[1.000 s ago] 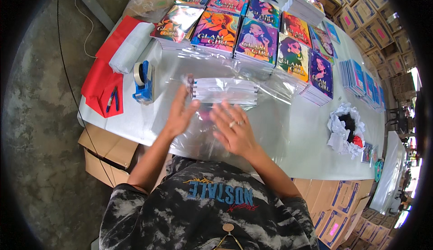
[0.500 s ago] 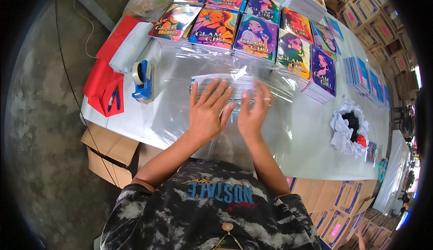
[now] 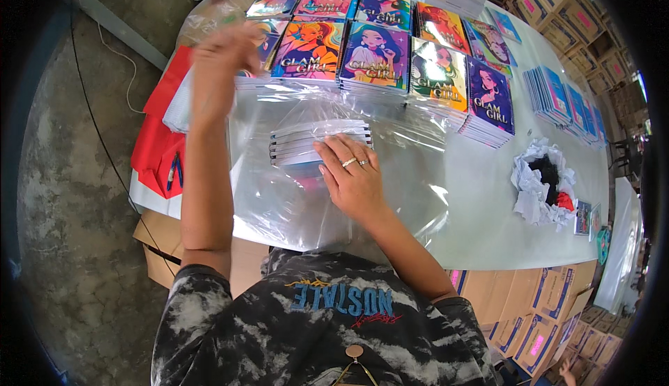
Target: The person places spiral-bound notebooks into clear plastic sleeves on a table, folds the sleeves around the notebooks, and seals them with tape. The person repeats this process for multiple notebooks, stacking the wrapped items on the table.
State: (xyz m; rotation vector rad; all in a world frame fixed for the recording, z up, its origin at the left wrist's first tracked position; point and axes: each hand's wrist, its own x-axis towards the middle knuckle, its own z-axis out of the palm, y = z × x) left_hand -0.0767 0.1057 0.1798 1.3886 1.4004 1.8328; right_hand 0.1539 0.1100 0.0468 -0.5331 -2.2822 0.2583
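My right hand [image 3: 353, 180], with rings on it, rests with outstretched fingers on a small stack of notebooks [image 3: 300, 142]. The stack lies spine edges up on a wide sheet of clear plastic film [image 3: 411, 198]. My left hand [image 3: 226, 55] is raised over the far left of the table, in front of the leftmost spiral notebook [image 3: 270, 34]. Motion smears its fingers, so their state is hidden. Rows of colourful spiral notebooks [image 3: 376, 55] with drawn figures on the covers stand in piles beyond the film. My left forearm hides the place of the tape dispenser.
Red material [image 3: 157, 156] with pens [image 3: 175, 171] on it lies at the left table edge, beside a white roll [image 3: 178, 107]. Crumpled white paper [image 3: 533, 205] surrounds a dark opening on the right. Blue booklets [image 3: 550, 97] stand farther back. Cardboard boxes [image 3: 536, 309] are below the table.
My left hand has left the notebook stack and swung up and away to the far left. My right hand has shifted left and stays on the stack. The view has shifted slightly.
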